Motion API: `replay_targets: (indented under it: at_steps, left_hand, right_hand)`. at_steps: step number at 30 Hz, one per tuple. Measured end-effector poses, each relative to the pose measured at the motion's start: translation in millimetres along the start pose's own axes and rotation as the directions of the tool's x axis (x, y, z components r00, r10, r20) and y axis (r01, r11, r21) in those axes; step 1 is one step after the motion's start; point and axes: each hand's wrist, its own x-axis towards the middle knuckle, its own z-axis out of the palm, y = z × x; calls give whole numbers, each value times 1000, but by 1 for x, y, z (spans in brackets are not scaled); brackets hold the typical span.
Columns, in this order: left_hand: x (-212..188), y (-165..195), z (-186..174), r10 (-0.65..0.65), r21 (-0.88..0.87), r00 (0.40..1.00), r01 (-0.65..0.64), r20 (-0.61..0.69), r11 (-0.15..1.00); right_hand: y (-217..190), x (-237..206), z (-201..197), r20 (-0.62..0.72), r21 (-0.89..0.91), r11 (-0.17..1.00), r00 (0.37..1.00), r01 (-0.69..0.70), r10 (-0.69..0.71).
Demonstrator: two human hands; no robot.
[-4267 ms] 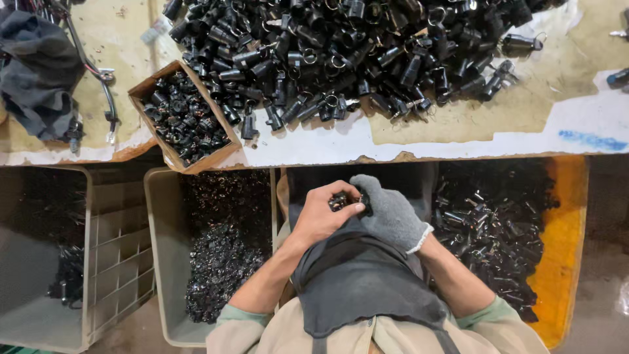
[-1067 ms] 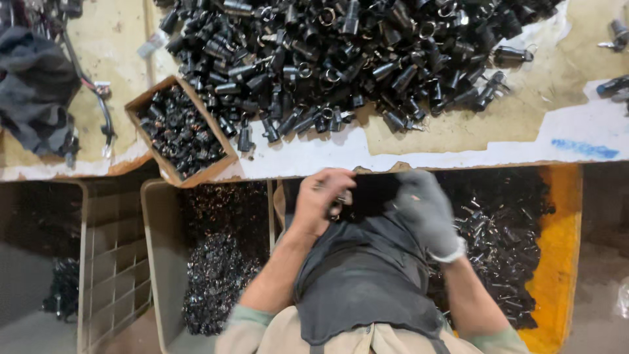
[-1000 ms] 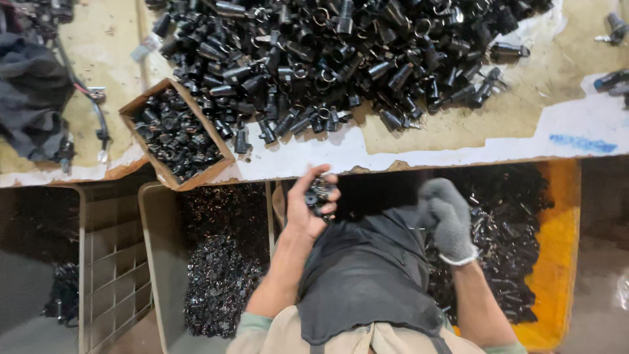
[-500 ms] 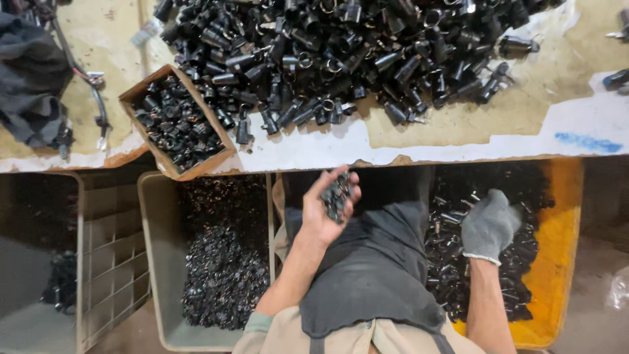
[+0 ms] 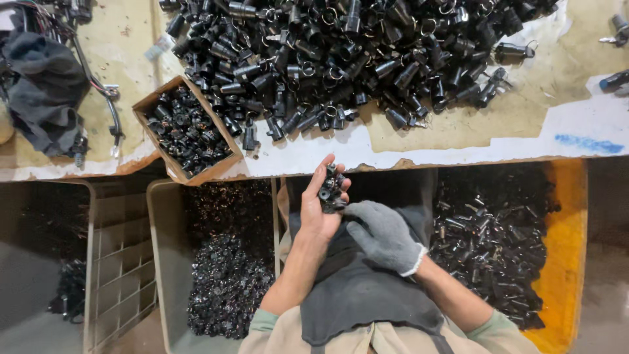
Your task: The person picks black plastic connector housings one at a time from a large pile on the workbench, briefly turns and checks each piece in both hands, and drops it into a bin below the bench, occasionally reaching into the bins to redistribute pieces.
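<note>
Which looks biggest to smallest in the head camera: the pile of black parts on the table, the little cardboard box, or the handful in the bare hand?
1. Pile of black parts
2. Cardboard box
3. Handful in the left hand

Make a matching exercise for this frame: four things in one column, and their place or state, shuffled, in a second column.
Things:
1. left hand
2. right hand
3. cardboard box
4. dark cloth

Place or state:
A. wears a grey glove
B. lies at the table's far left
C. bare, cupping small black parts
D. sits at the table edge, full of black parts

Pairs: 1-C, 2-A, 3-D, 4-B
</note>
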Motion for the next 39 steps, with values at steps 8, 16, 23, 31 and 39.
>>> replay_targets:
  at_steps: [8, 16, 23, 31, 39]
  left_hand:
    - [5, -22, -32, -271, -137, 963, 267, -10, 954]
    - [-10, -20, -47, -116, 57, 990, 121, -83, 991]
    - [-26, 2, -39, -174, 56, 980, 180, -98, 982]
    - [-33, 32, 11, 41, 785, 976, -197, 215, 587]
    - [-43, 34, 67, 69, 852, 849, -523, 524, -24]
  right_hand:
    - [38, 59, -42, -447, -531, 834, 886, -151, -124]
    - [74, 100, -47, -269, -693, 712, 957, -113, -110]
    - [58, 44, -64, -545, -135, 990, 837, -29, -49]
    - [44, 21, -7, -328, -33, 998, 943, -61, 47]
    - [53, 10, 11, -152, -162, 975, 980, -150, 125]
